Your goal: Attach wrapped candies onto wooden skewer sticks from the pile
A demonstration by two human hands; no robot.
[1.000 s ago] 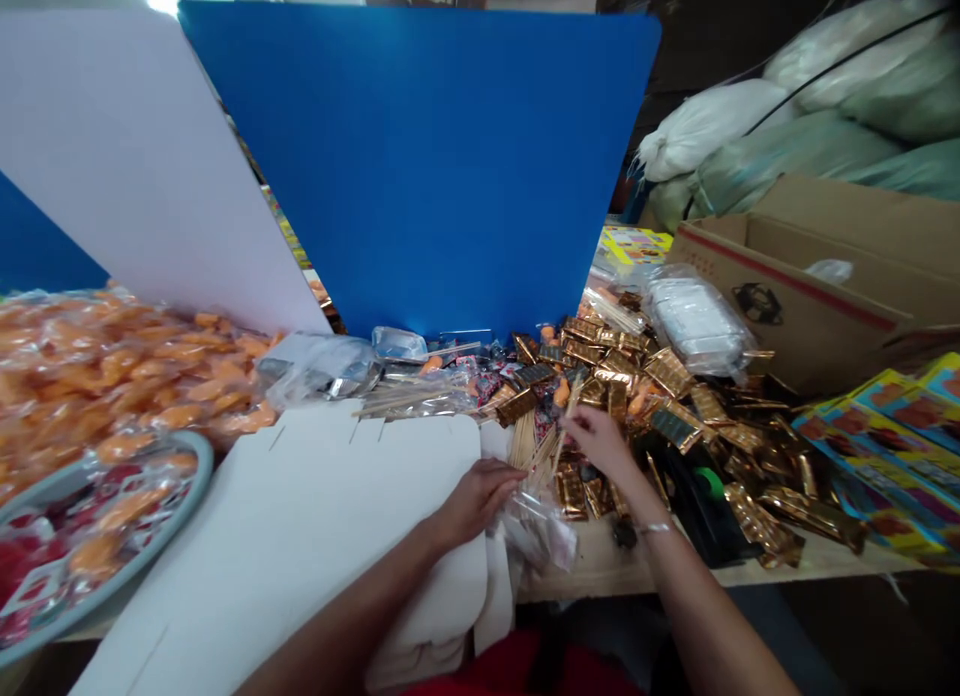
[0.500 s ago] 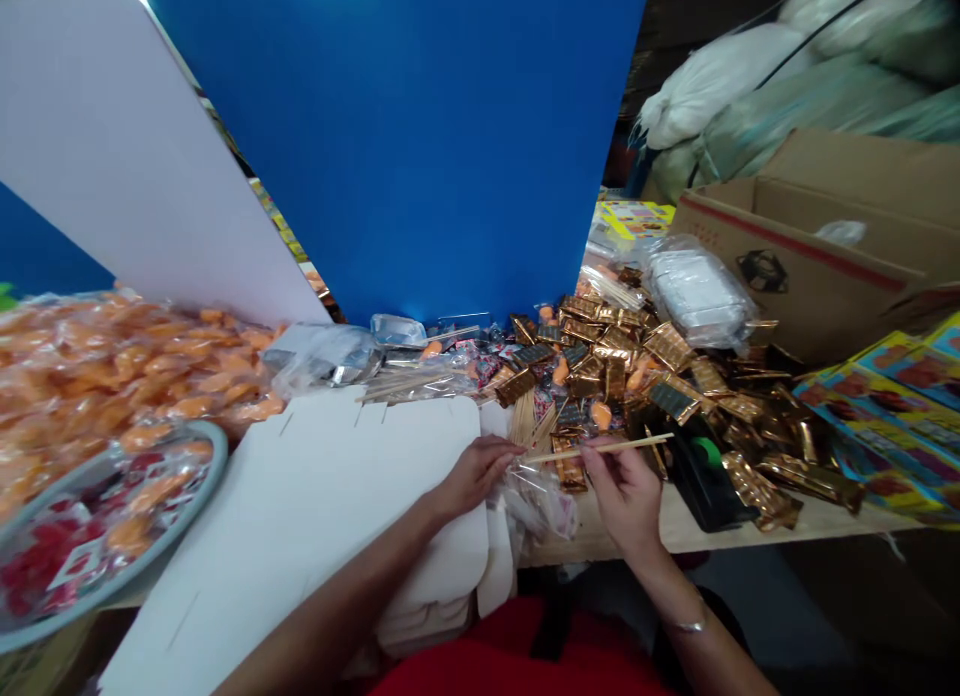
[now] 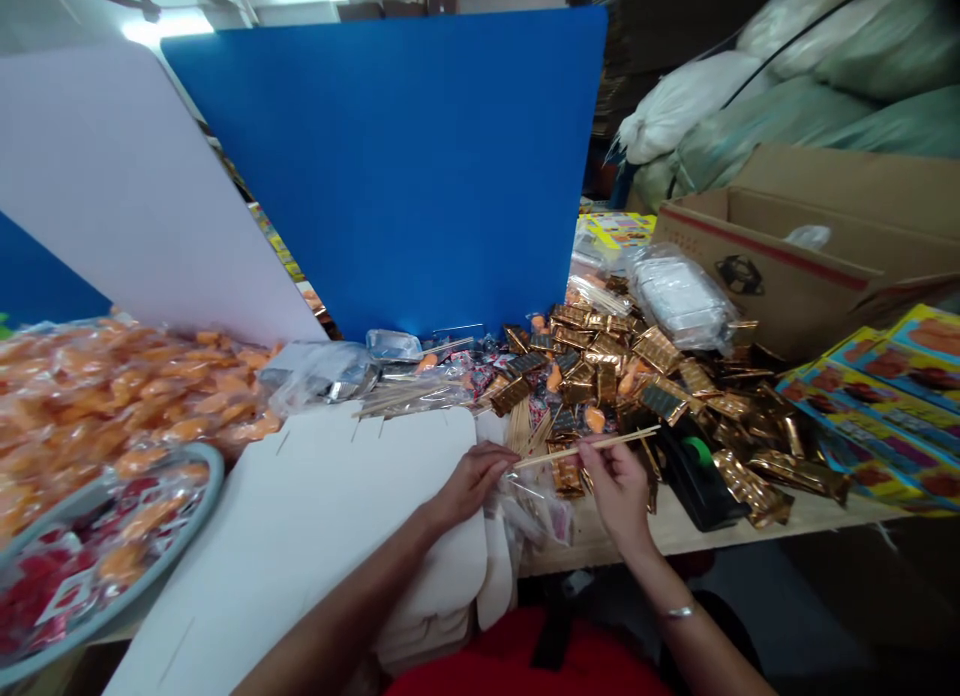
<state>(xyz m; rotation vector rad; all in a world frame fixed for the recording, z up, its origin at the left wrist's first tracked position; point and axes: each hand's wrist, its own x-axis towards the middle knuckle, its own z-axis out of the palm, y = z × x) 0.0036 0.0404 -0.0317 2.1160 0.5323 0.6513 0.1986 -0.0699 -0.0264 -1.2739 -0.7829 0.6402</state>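
Observation:
Thin wooden sticks [image 3: 622,439] stretch between my two hands over the near edge of the table. My right hand [image 3: 616,484] pinches them between thumb and fingers, and their far ends stick out to the right. At their left ends, the fingers of my left hand [image 3: 474,484] are closed, with clear plastic [image 3: 525,501] just beneath the fingertips. Whether that plastic is also in the left fingers I cannot tell. More loose sticks [image 3: 519,428] lie behind my hands, beside gold-wrapped packets [image 3: 600,351]. White flat cardboard [image 3: 352,496] lies under my left forearm.
A black tape dispenser [image 3: 701,481] is right of my right hand. Farther right are printed boxes [image 3: 885,406] and an open carton [image 3: 765,241]. Bagged orange pieces [image 3: 135,371] and a grey basin [image 3: 214,476] stand left. A blue panel [image 3: 390,176] rises behind.
The camera view has tilted up, showing the blue panel's top edge and the ceiling. Both hands keep hold of the sticks, nearly unmoved; the right has shifted slightly left in view.

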